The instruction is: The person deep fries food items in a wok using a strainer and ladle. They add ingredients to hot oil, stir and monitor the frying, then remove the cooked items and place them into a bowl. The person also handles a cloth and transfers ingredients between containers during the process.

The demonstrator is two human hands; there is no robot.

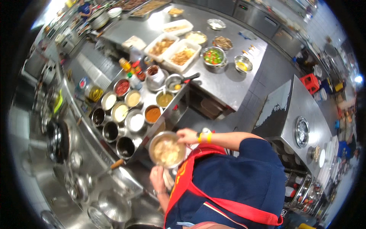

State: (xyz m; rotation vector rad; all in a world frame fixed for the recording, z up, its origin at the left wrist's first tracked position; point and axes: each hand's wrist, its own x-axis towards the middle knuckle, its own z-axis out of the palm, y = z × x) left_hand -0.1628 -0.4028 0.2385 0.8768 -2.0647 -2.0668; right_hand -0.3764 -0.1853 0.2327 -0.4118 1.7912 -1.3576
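A round metal bowl with pale, chunky food in it is in front of my red apron. My right hand, with a watch and a yellow band at the wrist, grips the bowl's upper right rim. My left hand, wearing a bracelet, is curled at the lower rim and appears to hold it; its fingertips are partly hidden. A pale thing, perhaps a cloth, lies beside this hand. Beyond the bowl stand several metal pots of seasonings, among them an orange-brown powder and a white one.
A steel table ahead carries white tubs of food, a bowl of chopped peppers and a bowl with yellow liquid. Sauce bottles stand behind the seasonings. A wok and a wooden-handled utensil are at left.
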